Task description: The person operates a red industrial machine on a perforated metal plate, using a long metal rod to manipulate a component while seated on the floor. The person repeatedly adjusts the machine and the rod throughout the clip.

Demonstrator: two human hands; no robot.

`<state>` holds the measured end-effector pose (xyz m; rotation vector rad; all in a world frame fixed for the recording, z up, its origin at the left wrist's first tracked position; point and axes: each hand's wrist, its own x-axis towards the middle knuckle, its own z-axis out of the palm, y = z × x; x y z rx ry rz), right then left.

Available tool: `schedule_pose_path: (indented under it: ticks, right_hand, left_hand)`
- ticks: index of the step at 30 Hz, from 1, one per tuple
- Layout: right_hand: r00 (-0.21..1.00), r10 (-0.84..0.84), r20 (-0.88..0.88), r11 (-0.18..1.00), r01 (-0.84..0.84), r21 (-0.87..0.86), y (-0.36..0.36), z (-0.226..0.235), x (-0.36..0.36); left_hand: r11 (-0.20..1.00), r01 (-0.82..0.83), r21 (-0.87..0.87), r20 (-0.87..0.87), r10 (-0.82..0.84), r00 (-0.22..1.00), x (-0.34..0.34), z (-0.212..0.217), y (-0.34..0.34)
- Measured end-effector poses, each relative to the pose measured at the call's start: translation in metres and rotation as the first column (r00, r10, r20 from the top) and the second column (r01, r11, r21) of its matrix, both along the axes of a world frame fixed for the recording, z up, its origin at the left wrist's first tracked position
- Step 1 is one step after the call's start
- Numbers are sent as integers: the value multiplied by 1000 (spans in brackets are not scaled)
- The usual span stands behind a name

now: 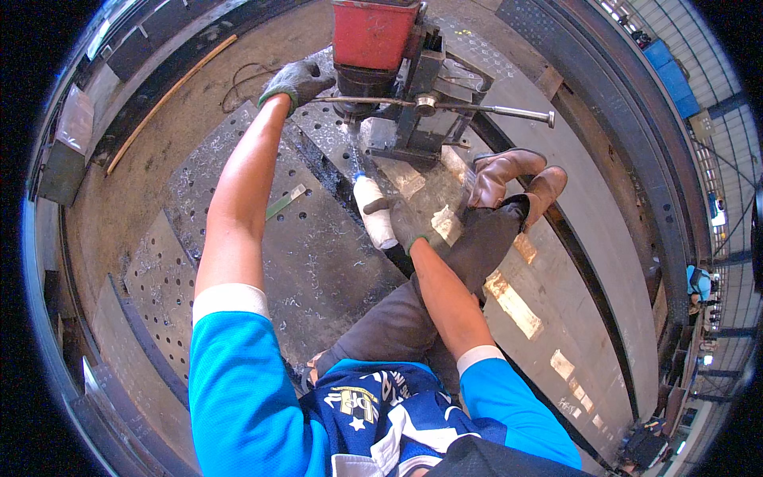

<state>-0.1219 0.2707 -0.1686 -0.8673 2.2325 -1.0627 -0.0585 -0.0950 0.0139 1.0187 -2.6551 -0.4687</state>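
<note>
Coloured red on the machine housing (373,36), silver-grey on the lever (509,112) and off-white on the bottle (372,199), with blue at its tip (360,176). Gloved in grey on the left hand (300,83), green at the cuff (288,103), and in darker grey on the right hand (408,222); clothed in bright blue sleeves (238,374) edged white, navy shirt front (358,433) printed in white and yellow, dark trousers (385,322) and brown boots (501,175). Patterned with dark round holes across the grey plate (270,246).

Steel plates (334,274), several hole-pierced, carry red-topped drilling machine (425,79), upright. Metal shavings (298,301) scattered over plates. Narrow green strip (280,206) lies flat.
</note>
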Motion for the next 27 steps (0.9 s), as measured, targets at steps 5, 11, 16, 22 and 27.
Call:
schedule_pose_path:
  ticks: [5, 11, 16, 22, 27]
  right_hand:
    - [983, 103, 152, 992, -90, -87, -5, -6, -4]
    - [998, 55, -12, 997, -54, 56, 0, 14, 1]
    - [988, 80, 129, 997, -81, 6, -1, 5, -3]
    - [991, 25, 128, 999, -30, 33, -7, -36, -12]
    - [999, 38, 38, 995, -41, 90, -2, -42, -14]
  left_hand:
    - [1000, 12, -5, 24, -12, 1000, 0, -2, -2]
    - [1000, 5, -7, 23, -4, 1000, 0, -2, -1]
    - [1000, -9, 17, 19, 9, 1000, 0, -2, -1]
    - [998, -14, 62, 34, 12, 999, 1, 3, 3]
    - [996, -21, 89, 75, 14, 997, 1, 4, 2]
